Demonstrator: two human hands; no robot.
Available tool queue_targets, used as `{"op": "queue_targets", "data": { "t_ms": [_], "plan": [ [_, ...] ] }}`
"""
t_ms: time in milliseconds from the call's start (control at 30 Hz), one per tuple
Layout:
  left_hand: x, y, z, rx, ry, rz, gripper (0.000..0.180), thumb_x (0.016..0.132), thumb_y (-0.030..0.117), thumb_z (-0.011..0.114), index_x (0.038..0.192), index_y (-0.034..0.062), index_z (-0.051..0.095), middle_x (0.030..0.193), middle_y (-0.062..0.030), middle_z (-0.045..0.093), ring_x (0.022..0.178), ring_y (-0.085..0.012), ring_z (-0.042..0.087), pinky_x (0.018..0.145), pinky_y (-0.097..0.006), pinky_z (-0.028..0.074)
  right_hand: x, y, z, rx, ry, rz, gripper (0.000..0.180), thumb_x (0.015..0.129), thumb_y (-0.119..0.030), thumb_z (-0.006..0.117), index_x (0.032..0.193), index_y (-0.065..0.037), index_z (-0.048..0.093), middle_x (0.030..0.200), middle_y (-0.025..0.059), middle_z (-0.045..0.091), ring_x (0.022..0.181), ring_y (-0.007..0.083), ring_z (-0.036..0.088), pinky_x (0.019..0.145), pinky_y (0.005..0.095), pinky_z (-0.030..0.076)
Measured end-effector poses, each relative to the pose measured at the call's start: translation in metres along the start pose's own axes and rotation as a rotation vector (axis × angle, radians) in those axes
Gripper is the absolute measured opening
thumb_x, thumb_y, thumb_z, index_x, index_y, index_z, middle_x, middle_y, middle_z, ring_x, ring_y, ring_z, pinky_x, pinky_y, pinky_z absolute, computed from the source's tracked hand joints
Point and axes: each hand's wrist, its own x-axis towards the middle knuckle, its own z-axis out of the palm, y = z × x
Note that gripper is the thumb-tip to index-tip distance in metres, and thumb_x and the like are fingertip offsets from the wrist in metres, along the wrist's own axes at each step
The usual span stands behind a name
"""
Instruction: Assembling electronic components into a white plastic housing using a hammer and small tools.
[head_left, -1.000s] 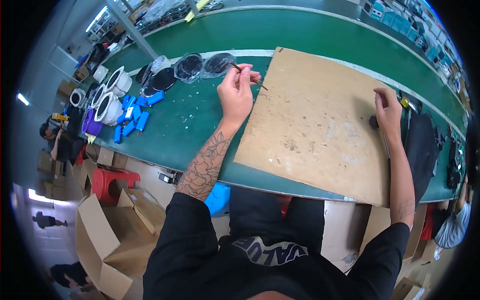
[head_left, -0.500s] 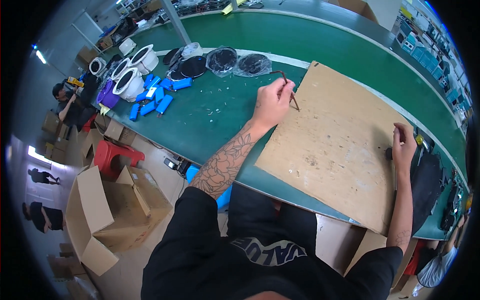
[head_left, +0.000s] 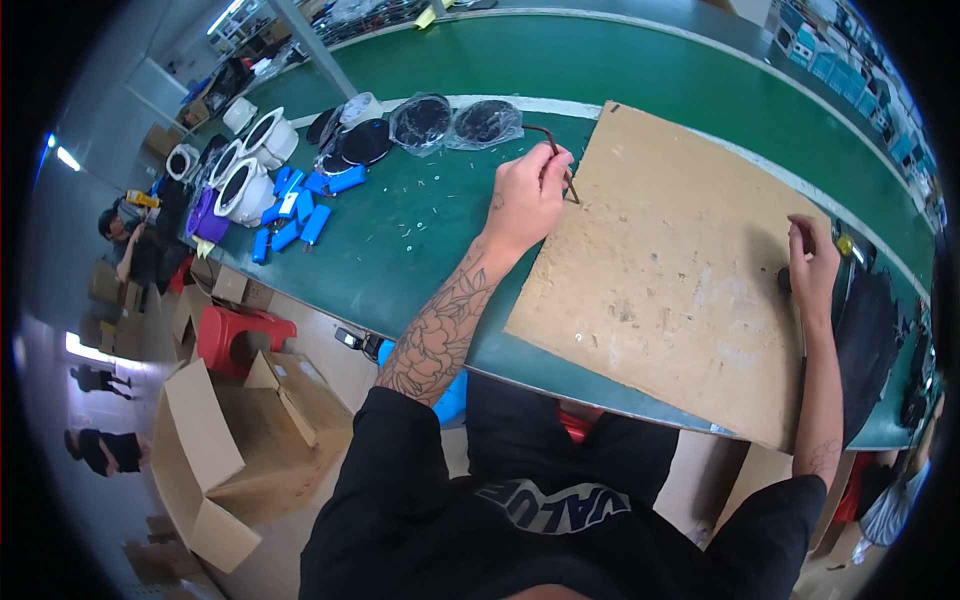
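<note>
Left hand (head_left: 525,198) pinches brown L-shaped hex key (head_left: 574,193) at cardboard sheet's (head_left: 680,280) far-left edge, long arm slanting near-right. Right hand (head_left: 817,264), loosely curled, apparently empty, sits well apart, right.

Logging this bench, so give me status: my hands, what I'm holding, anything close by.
Left hand gripping thin bent brown rod. Right hand near right edge of cardboard sheet, fingers curled, no held item visible. Small dark object close beside it.
</note>
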Motion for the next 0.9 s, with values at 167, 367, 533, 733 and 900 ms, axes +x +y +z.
{"op": "queue_targets", "data": {
  "t_ms": [167,367,533,733,900],
  "plan": [
    [0.009,0.0,0.005,0.112,-0.056,0.07,0.019,0.099,0.011,0.056,0.094,-0.0046,0.064,0.076,-0.0099,0.07,0.066,-0.015,0.07,0.061,-0.027,0.056,0.005,0.015,0.004,0.015,-0.022,-0.035,0.018,0.098,-0.009,0.058,0.11,0.0,0.066,0.092,0.0065,0.068,0.085,0.0111,0.063,0.074,0.0244,0.049],
    [0.007,-0.006,0.006,0.056,-0.062,0.031,0.02,0.099,0.01,0.056,0.094,-0.0069,0.064,0.078,-0.0114,0.07,0.068,-0.0142,0.069,0.062,-0.026,0.056,0.005,0.007,0.003,-0.012,-0.007,-0.038,0.017,0.097,-0.008,0.057,0.109,0.001,0.065,0.087,0.006,0.066,0.077,0.0096,0.059,0.071,0.0239,0.047],
    [0.007,-0.012,-0.007,-0.171,0.167,-0.039,0.023,0.102,0.012,0.051,0.097,-0.0067,0.062,0.081,-0.0112,0.069,0.068,-0.0142,0.068,0.062,-0.027,0.056,0.002,0.006,0.0,-0.011,0.006,-0.017,0.016,0.097,-0.007,0.057,0.107,0.002,0.065,0.084,0.0059,0.064,0.072,0.0093,0.057,0.067,0.0236,0.047],
    [0.003,-0.002,-0.005,-0.282,0.321,0.042,0.023,0.103,0.013,0.051,0.097,-0.0061,0.062,0.079,-0.0102,0.069,0.066,-0.0135,0.068,0.06,-0.028,0.056,0.001,0.007,-0.001,-0.009,0.002,-0.029,0.015,0.096,-0.007,0.058,0.106,0.002,0.065,0.084,0.0062,0.064,0.071,0.0093,0.057,0.067,0.0236,0.047],
    [0.004,-0.005,0.007,-0.07,-0.029,-0.053,0.026,0.103,0.017,0.052,0.093,-0.0049,0.063,0.077,-0.0098,0.069,0.066,-0.0118,0.067,0.061,-0.025,0.055,0.003,0.012,-0.002,-0.016,0.008,-0.034,0.015,0.096,-0.007,0.058,0.106,0.002,0.066,0.085,0.0065,0.065,0.072,0.0091,0.058,0.067,0.0234,0.047]
  ]
}}
